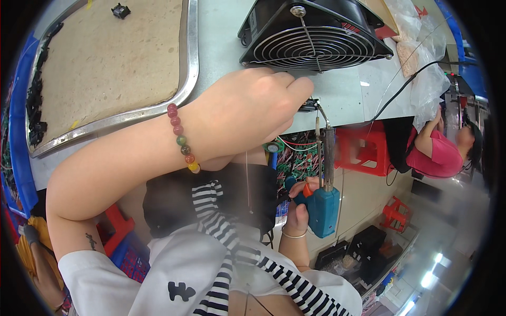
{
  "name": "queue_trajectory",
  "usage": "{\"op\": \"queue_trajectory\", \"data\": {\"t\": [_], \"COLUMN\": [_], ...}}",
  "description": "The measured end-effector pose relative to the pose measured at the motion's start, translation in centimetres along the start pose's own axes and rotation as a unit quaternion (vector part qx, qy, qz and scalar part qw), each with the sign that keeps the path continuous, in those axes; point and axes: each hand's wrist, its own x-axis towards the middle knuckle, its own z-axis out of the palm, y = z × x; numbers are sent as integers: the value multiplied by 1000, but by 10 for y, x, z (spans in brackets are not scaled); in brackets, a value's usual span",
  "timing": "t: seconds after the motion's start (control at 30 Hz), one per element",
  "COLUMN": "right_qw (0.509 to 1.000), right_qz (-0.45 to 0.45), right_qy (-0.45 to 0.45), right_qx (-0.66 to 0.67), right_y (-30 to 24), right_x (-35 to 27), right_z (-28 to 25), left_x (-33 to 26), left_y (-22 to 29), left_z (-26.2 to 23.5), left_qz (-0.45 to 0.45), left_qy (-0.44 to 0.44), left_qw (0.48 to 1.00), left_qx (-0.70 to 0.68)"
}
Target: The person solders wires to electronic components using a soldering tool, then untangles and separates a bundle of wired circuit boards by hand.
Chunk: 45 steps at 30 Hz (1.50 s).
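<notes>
Soldering gun (322,203), blue with orange trigger, at 5 o'clock, right hand (299,206) grip closed around its handle, tip up toward small black part (309,105) pinched by left hand (247,113) at bench (342,95) edge, black fan (315,34) at 12 o'clock, metal tray (191,63) at 10 o'clock.

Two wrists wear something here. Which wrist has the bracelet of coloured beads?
The left wrist: its bead bracelet has dark red, green, orange and yellow beads. The right wrist, below the right hand holding the blue soldering gun, wears only a thin plain bangle.
</notes>
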Motion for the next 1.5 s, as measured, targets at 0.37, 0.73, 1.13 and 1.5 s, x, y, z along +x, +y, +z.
{"op": "queue_trajectory", "data": {"t": [0.37,0.73,1.13,1.5], "right_qw": [1000,996,997,991], "right_qz": [1,-69,-17,-64], "right_qy": [15,23,40,-53], "right_qx": [20,-49,61,107], "right_y": [2,-4,12,42], "right_x": [1,11,-4,1], "right_z": [-5,-9,-26,-33], "left_x": [1,8,0,-128], "left_y": [19,26,61,16], "left_z": [-16,-39,-89,-297], "left_qz": [49,-135,-45,-325], "left_qy": [82,-46,21,286], "left_qw": [955,989,999,901], "left_qx": [282,48,-6,30]}}
